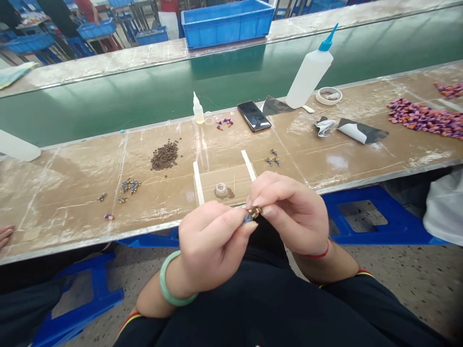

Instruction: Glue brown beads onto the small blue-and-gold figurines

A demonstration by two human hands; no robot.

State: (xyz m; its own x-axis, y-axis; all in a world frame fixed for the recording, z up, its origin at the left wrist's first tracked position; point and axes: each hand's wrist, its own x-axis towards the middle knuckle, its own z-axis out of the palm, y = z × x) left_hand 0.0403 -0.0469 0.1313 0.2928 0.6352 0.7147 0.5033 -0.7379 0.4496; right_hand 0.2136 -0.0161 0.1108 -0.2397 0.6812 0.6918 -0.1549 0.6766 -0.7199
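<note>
From the head camera, the person's left hand [210, 246] and right hand [291, 212] meet just off the near edge of the scuffed tan table [65, 193]. Their fingers [231, 222] are closed, pinching one small blue-and-gold trinket [253, 213] between them. A pale green jade bangle [173, 280] circles the left wrist, and a thin red string [318, 253] circles the right. Directly beyond the hands lies one flat cardboard piece [224, 185] with one small clear glass jar [221, 190] on it, between two white strips [198, 182]. Further along the table are small clusters of blue-and-gold trinkets [130, 185], one heap of dark brown granules [165, 156], and a large spread of purple-and-orange pieces [425, 118]. Near the far edge stand one small white dropper bottle [198, 112] and one black smartphone [253, 115]. A large white squeeze bottle with a blue nozzle [309, 70] lies tilted there, beside one roll of tape [328, 95]. Two curled sheets of black-backed abrasive paper [361, 130] lie nearby. Beyond the table runs a green conveyor belt [108, 106], and past that sits one blue plastic crate [227, 21]. Another person's hand [5, 236] rests at the left edge of the view.
</note>
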